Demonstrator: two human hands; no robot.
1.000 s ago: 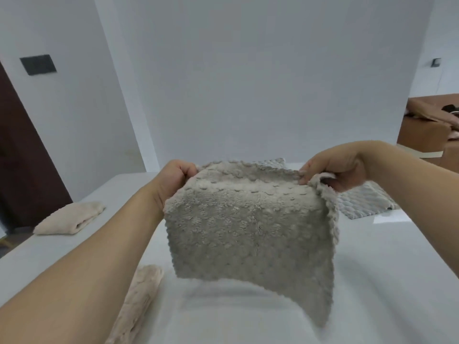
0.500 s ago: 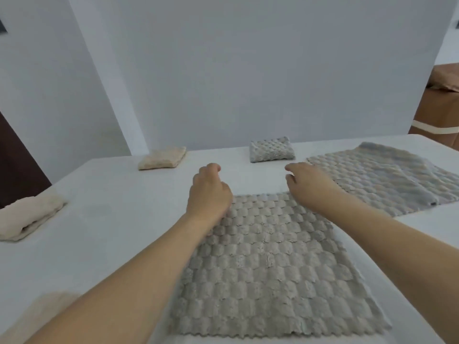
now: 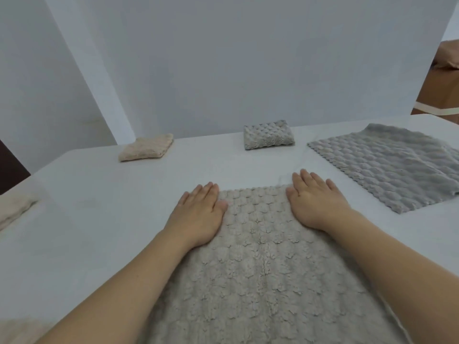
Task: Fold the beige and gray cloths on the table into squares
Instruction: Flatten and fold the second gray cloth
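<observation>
A gray-beige bumpy cloth [image 3: 258, 264] lies spread flat on the white table [image 3: 99, 219] right in front of me. My left hand [image 3: 198, 214] presses flat on its far left corner, fingers straight. My right hand [image 3: 315, 199] presses flat on its far right corner, fingers straight. A second gray cloth [image 3: 387, 162] lies unfolded at the right. A folded gray square [image 3: 268, 134] and a folded beige square [image 3: 146, 147] sit at the table's far edge.
A beige cloth [image 3: 15, 209] lies at the table's left edge, and another beige piece [image 3: 22, 331] shows at the lower left corner. A white wall rises behind the table. Brown furniture [image 3: 439, 83] stands at the far right.
The cloth I held up by its top corners now lies flat on the table. Both hands have let go of the corners and press flat on its far edge.
</observation>
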